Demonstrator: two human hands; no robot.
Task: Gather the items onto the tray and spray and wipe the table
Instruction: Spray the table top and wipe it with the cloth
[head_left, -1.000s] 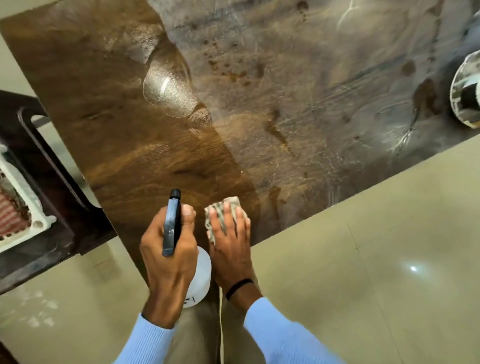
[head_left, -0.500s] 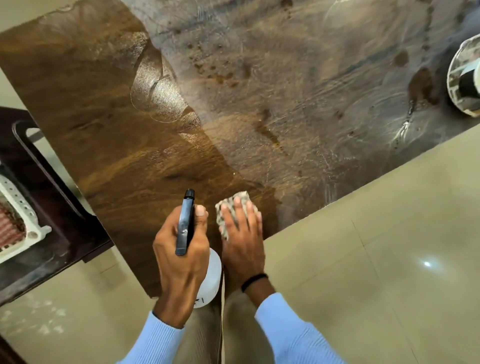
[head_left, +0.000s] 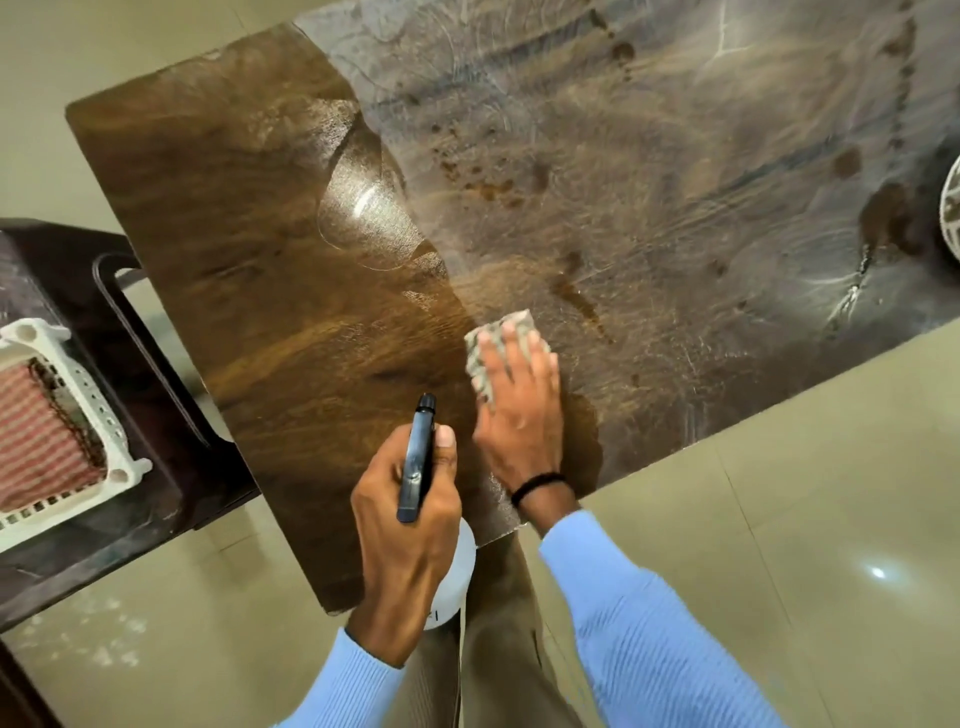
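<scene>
Near the table's front edge, a folded patterned cloth lies flat on the dark wooden tabletop. It is pinned under the straight, spread fingers of the right hand, which is palm down and pressing rather than clutching. The cloth sits at the border between a darker, glossy stretch of wood on the left and a duller, streaked and spotted stretch on the right, so the wiping looks partly done.

It looks soft, thin and light, and would likely bunch or slip out if pushed by fingertips alone. A flat palm over its middle, with fingers covering the leading edge, should carry it best — wet wood may let it glide easily.

Just beside it, the left hand is curled round a spray bottle. The thumb lies by the black spray head, the white body hangs below the table edge, and the nozzle points over the tabletop.

Off to the left, a white perforated basket holding a red striped cloth rests on a dark side stand. A white rimmed object is cut off at the right edge — I cannot tell what it is.
</scene>
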